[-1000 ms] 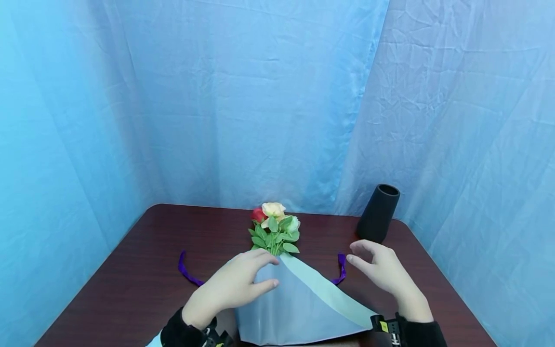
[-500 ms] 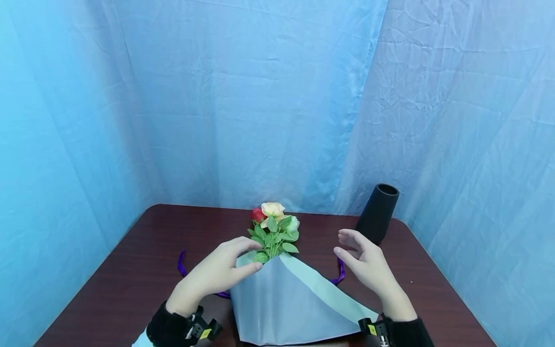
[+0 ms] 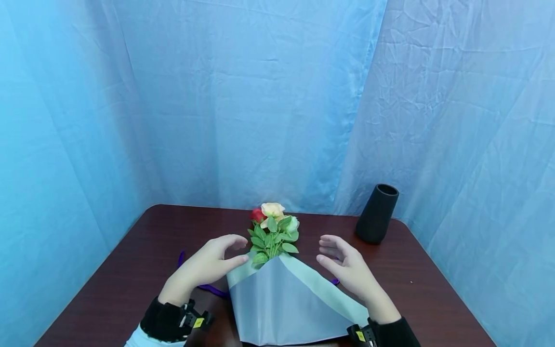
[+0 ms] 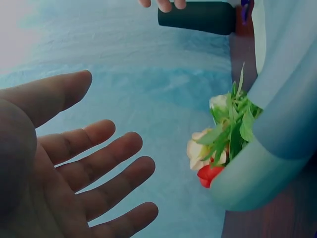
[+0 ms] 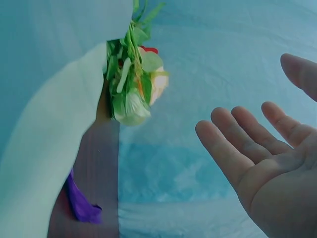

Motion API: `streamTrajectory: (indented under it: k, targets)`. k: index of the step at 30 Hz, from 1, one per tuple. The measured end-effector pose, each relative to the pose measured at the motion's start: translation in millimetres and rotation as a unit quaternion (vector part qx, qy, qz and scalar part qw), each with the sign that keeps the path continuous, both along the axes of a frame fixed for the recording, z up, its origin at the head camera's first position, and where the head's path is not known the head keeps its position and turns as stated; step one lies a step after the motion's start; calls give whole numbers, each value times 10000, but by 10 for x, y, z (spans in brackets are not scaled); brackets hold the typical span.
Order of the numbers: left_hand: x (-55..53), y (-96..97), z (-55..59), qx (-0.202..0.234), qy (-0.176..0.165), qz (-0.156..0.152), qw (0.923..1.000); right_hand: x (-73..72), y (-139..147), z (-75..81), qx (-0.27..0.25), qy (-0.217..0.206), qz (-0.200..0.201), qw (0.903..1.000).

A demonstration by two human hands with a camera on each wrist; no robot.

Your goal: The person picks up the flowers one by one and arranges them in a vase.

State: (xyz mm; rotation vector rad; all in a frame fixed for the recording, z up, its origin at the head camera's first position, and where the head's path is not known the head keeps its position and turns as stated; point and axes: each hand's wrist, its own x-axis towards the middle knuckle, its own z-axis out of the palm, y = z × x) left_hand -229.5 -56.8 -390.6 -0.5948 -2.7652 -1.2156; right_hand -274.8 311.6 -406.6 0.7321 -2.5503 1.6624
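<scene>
A bunch of artificial roses (image 3: 273, 231), red, cream and pale green with leafy stems, lies on the table with its lower part inside folded wrapping paper (image 3: 277, 303), blue-grey with mint borders. To the left of the bunch, my left hand (image 3: 208, 262) hovers with spread, relaxed fingers and holds nothing. My right hand (image 3: 351, 270) hovers on the other side above the paper's right edge, fingers loosely bent, holding nothing. A purple ribbon (image 3: 212, 290) runs underneath the paper; its right end (image 5: 83, 203) shows in the right wrist view.
Near the back right corner stands a black vase (image 3: 377, 214). The dark brown table (image 3: 143, 265) has light blue curtains (image 3: 269, 106) hanging behind it and at both sides.
My left hand has moved left, off the wrapping paper's left fold, which now shows its mint border. The right hand has moved left, away from the vase, toward the paper.
</scene>
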Motion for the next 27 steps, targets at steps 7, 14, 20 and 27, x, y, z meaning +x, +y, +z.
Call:
streamTrajectory:
  k: [7, 14, 20, 27]
  targets:
    - [-38, -86, -60, 47, -267, 61, 9996, -25, -74, -84, -287, -433, 402, 9978]
    - [-74, -152, -108, 76, -530, 135, 9985, 1, -162, -104, -275, -562, 654, 9959]
    - [-68, -186, -116, -53, -771, 225, 9968, 18, -247, -126, -286, -805, 731, 9937]
    - [-73, -210, -137, -156, -824, 279, 9961, 44, -361, -165, -259, -864, 923, 9916]
